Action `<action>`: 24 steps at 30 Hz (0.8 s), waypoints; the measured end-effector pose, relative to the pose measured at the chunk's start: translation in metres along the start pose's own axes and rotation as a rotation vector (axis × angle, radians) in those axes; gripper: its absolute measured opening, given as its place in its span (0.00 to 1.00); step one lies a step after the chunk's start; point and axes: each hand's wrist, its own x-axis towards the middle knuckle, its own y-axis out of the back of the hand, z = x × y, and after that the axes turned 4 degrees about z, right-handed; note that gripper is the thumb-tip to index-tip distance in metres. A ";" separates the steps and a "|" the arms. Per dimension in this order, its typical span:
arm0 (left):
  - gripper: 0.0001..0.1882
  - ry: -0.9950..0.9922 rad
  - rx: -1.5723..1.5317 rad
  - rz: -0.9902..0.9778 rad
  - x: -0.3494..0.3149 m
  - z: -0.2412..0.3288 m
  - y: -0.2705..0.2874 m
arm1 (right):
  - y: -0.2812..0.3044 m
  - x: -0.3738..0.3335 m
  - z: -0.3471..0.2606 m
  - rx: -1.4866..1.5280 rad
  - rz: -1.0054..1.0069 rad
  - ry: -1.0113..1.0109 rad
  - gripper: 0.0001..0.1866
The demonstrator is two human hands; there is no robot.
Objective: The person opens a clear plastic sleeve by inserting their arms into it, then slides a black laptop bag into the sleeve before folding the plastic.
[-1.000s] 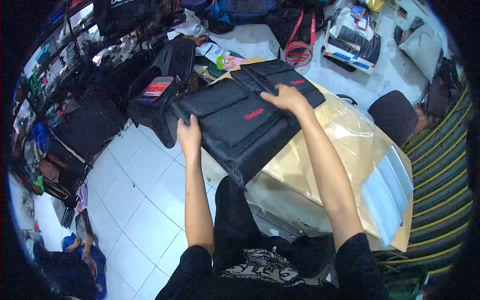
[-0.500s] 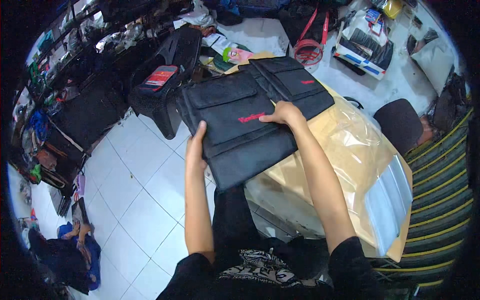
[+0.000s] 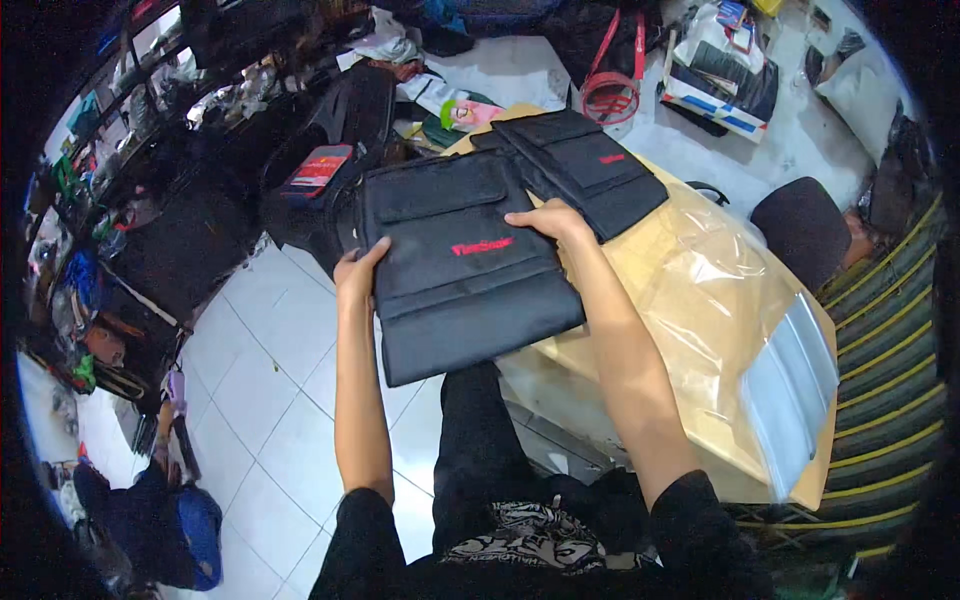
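Between my two hands is a flat black fabric case [image 3: 455, 285] with a flap pocket near its top and red lettering on the front. My left hand [image 3: 358, 268] grips its left edge, thumb lying on the front face. On the opposite edge my right hand [image 3: 553, 222] closes with its thumb over the front, the other fingers hidden behind. A second, similar black case [image 3: 615, 180] lies just beyond on the tan work surface [image 3: 640, 300], partly behind the held one.
Clear plastic wrap [image 3: 720, 290] and pale blue-white sheets [image 3: 795, 400] lie on the surface's right side. A dark chair [image 3: 345, 130] at the left carries a red-screened phone [image 3: 322, 168]. A striped mat [image 3: 885, 370] is at the right, and a box [image 3: 715, 100] stands farther back.
The held case has shifted left, away from the second case, and turned to face me more squarely. Both my hands moved left with it, still gripping its sides.
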 end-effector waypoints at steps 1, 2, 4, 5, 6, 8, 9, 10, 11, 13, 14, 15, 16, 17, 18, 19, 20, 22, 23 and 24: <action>0.41 -0.066 0.042 0.068 -0.008 0.000 -0.005 | -0.001 -0.003 0.000 0.242 -0.076 -0.091 0.30; 0.42 -0.086 -0.005 0.059 -0.011 0.002 -0.003 | 0.000 -0.009 -0.002 0.244 -0.079 -0.096 0.30; 0.42 0.038 -0.041 0.029 -0.017 0.004 0.007 | 0.001 -0.019 -0.006 0.447 -0.303 -0.136 0.31; 0.42 0.038 -0.042 0.035 -0.019 0.005 0.009 | 0.000 -0.023 -0.009 0.445 -0.308 -0.135 0.31; 0.41 0.116 -0.130 -0.071 -0.021 0.006 0.012 | -0.002 -0.028 -0.010 0.497 -0.309 -0.116 0.31; 0.41 0.193 -0.213 -0.183 -0.028 0.010 0.014 | -0.004 -0.035 -0.008 0.610 -0.299 -0.082 0.29; 0.40 0.170 -0.189 -0.227 -0.035 0.014 0.014 | -0.011 -0.030 0.000 0.713 -0.334 0.036 0.27; 0.39 0.147 -0.163 -0.270 -0.042 0.018 0.015 | -0.010 -0.028 0.004 0.719 -0.327 0.036 0.27; 0.36 0.097 -0.184 -0.240 -0.049 0.022 0.023 | -0.014 -0.034 0.000 0.797 -0.382 0.014 0.28; 0.35 -0.015 -0.171 -0.240 -0.067 0.035 0.032 | -0.018 -0.052 -0.003 0.914 -0.433 -0.047 0.28; 0.34 -0.146 -0.168 -0.251 -0.079 0.050 0.034 | -0.016 -0.058 -0.003 0.958 -0.428 -0.029 0.27; 0.32 -0.149 -0.148 -0.195 -0.091 0.059 0.035 | -0.015 -0.072 -0.008 0.996 -0.427 0.045 0.26; 0.32 -0.148 -0.144 -0.190 -0.101 0.069 0.033 | -0.012 -0.086 -0.014 1.033 -0.425 0.120 0.24; 0.30 -0.223 -0.094 -0.180 -0.113 0.081 0.028 | -0.007 -0.092 -0.019 1.038 -0.422 0.124 0.24; 0.29 -0.299 -0.043 -0.164 -0.120 0.089 0.026 | -0.004 -0.095 -0.024 0.861 -0.343 0.276 0.23; 0.26 -0.355 -0.040 -0.181 -0.123 0.092 0.025 | -0.001 -0.100 -0.029 0.680 -0.260 0.422 0.21; 0.26 -0.353 -0.037 -0.192 -0.128 0.093 0.021 | -0.002 -0.109 -0.035 0.684 -0.249 0.418 0.21; 0.24 -0.648 0.166 0.004 -0.145 0.101 0.008 | -0.015 -0.134 -0.058 0.243 0.307 0.623 0.19; 0.25 -0.800 0.379 0.151 -0.161 0.107 -0.007 | -0.024 -0.144 -0.065 0.133 0.462 0.552 0.19; 0.25 -0.796 0.377 0.134 -0.165 0.102 -0.020 | -0.030 -0.159 -0.072 0.253 0.403 0.554 0.19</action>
